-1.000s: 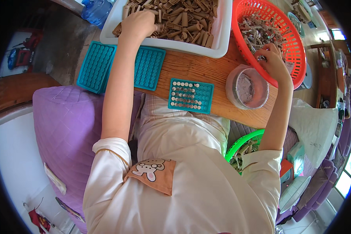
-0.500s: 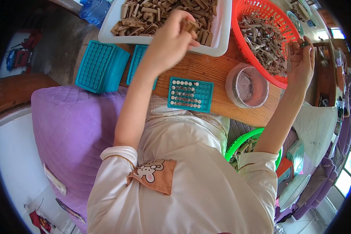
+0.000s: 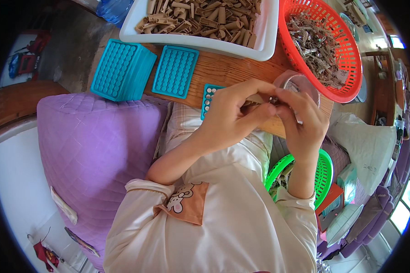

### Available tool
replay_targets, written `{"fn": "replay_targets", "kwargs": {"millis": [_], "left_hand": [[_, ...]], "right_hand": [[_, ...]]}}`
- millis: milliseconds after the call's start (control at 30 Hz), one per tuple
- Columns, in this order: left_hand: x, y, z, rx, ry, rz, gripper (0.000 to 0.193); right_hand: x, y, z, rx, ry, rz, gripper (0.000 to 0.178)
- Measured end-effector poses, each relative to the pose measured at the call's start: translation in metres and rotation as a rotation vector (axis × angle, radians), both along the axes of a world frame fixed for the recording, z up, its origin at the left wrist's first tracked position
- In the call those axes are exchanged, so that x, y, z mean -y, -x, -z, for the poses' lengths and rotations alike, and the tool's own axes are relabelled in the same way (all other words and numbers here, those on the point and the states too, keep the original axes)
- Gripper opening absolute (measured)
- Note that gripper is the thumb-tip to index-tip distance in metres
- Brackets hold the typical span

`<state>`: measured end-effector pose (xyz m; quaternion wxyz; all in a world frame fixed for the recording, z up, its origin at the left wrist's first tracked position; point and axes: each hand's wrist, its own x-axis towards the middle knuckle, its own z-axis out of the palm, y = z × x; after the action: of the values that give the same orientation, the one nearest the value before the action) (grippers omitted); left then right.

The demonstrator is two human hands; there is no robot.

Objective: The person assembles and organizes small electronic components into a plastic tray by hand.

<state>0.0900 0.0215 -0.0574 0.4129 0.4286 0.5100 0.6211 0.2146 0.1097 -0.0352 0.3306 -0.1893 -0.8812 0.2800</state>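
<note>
My left hand [image 3: 230, 113] and my right hand [image 3: 304, 116] meet in front of me above the table's near edge. The left fingers are closed round a tan plastic piece [image 3: 249, 105], mostly hidden by the hand. Between the right thumb and fingers a small dark, shiny part [image 3: 273, 99] is pinched against the left fingertips; its kind is too small to tell. Below my left hand lies a teal tray [image 3: 206, 113] with small round white pieces in its wells, largely covered. Partly behind the right hand stands a pinkish round tub [image 3: 314, 86].
A white bin [image 3: 196, 43] of tan plastic pieces stands at the back. Right of it is a red basket [image 3: 356, 68] of small clear-and-metallic parts. Stacked teal trays [image 3: 118, 68] and a single teal tray [image 3: 175, 70] sit left. A green basket [image 3: 325, 175] is by my right arm.
My left hand has come from the white bin toward me with a tan piece. My right hand has moved left from beside the red basket. Both hands now meet.
</note>
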Motion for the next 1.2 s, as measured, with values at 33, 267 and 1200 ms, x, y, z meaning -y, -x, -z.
{"fn": "replay_targets", "kwargs": {"millis": [33, 267, 1200], "left_hand": [[0.006, 0.001, 0.000, -0.026, 0.023, -0.028, 0.025], [0.024, -0.004, 0.015, 0.058, 0.038, -0.188, 0.017], [0.038, -0.019, 0.034, 1.019, -0.150, 0.043, 0.034]], "right_hand": [[0.004, 0.000, -0.001, 0.001, 0.002, 0.000, 0.026], [0.018, 0.004, 0.006, 0.017, 0.062, -0.043, 0.022], [0.042, -0.002, 0.028, -0.229, 0.448, 0.155, 0.020]]}}
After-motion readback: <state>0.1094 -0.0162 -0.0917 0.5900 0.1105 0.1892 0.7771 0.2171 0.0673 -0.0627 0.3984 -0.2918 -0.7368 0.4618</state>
